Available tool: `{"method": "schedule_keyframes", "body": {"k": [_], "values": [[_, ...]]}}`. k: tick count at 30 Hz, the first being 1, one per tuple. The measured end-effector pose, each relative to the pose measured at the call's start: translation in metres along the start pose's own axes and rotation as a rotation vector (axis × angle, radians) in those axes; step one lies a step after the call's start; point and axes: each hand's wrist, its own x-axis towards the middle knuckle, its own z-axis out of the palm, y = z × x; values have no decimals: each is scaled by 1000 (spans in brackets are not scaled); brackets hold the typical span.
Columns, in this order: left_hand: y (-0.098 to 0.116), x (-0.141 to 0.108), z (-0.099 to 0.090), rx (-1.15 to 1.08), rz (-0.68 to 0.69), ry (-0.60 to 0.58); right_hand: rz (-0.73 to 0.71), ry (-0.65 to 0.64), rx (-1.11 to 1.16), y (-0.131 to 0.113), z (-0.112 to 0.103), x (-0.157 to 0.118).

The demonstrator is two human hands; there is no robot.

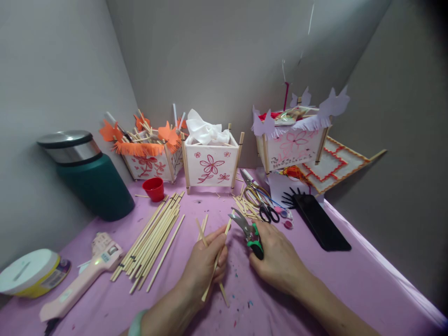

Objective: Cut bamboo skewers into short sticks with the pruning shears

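Wooden sticks (212,275) are in my left hand (205,263), its fingers wrapped round them; two of them cross below the palm. My right hand (280,256) grips green-and-black handled pruning shears (255,240). The shears' blades are parted, and their tips lie beside the upper end of one held stick. To the left of my left hand, a pile of long wooden sticks (154,242) rests on the purple cloth (280,308). Short stick pieces (245,205) are scattered beyond the shears.
Behind stand three decorated boxes: orange-fringed (147,165), white (212,165) and purple-fringed (290,144). A green bottle (94,182), red cup (153,189), pink glue gun (84,275) and round tub (33,273) are left. Scissors (269,213) and a black phone (320,221) lie right.
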Motion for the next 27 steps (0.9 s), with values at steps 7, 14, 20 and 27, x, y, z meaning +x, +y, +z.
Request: {"method": "schedule_keyframes", "body": {"k": [7,14,20,27], "values": [[1,-2,1,30,-4,8,33,-11,-2,-6,-3,1],[0,1,-1,10,9,3,47,-22,-46,-4,-2,2],[-3,4,-4,-17,-4,-2,72,-40,-83,-3,1,6],[-2,2,-4,-40,6,10,109,-48,-104,-4,4,4]]}}
